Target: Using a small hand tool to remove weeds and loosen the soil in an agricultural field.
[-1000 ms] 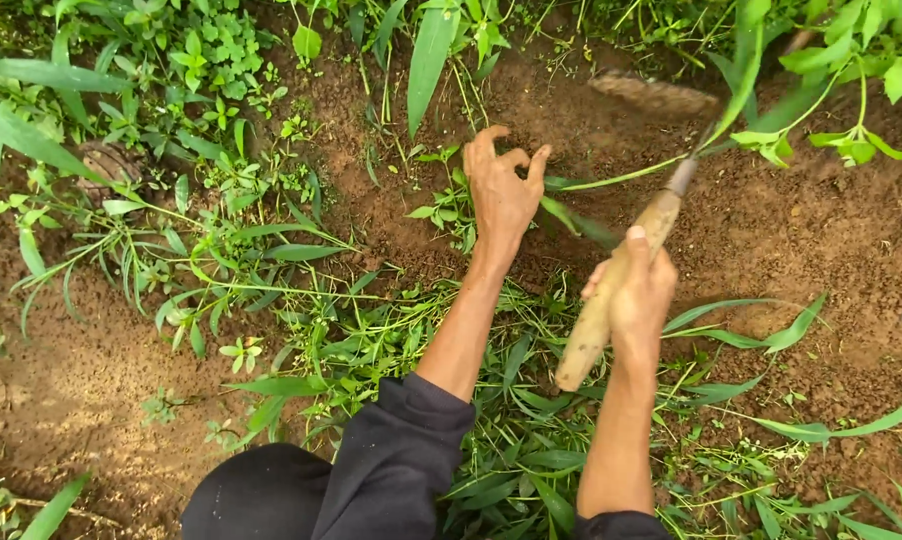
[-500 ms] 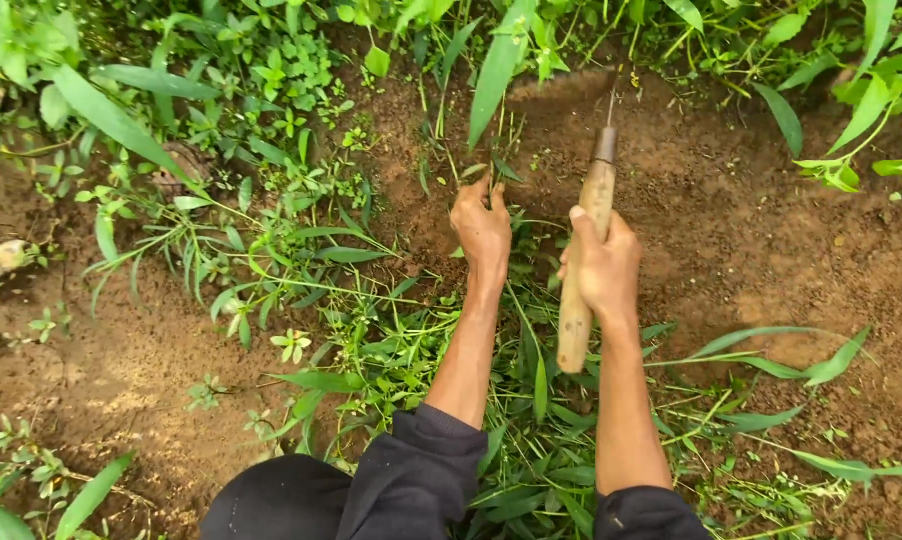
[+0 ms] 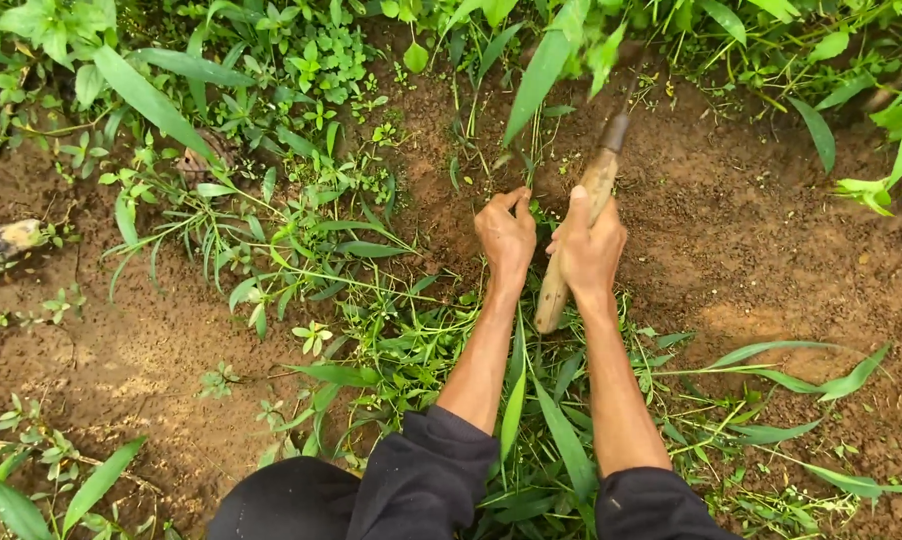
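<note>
My right hand (image 3: 588,250) grips the wooden handle (image 3: 599,190) of a digging tool, whose metal neck (image 3: 616,130) points up into leaves that hide the blade. My left hand (image 3: 506,235) sits just left of it, fingers curled down at the base of green weed stems (image 3: 471,140) in the brown soil. I cannot tell whether those fingers hold anything. Both forearms are bare, with dark sleeves pushed up near the elbows.
Dense weeds and long grass blades (image 3: 271,200) cover the left and the ground under my arms. Bare brown soil (image 3: 751,240) lies to the right. A cut wooden stump end (image 3: 1,243) shows at the left edge.
The tool has swung from tilted right to nearly upright, blade end now among the top leaves. My left hand went from open fingers to curled onto the soil beside my right hand.
</note>
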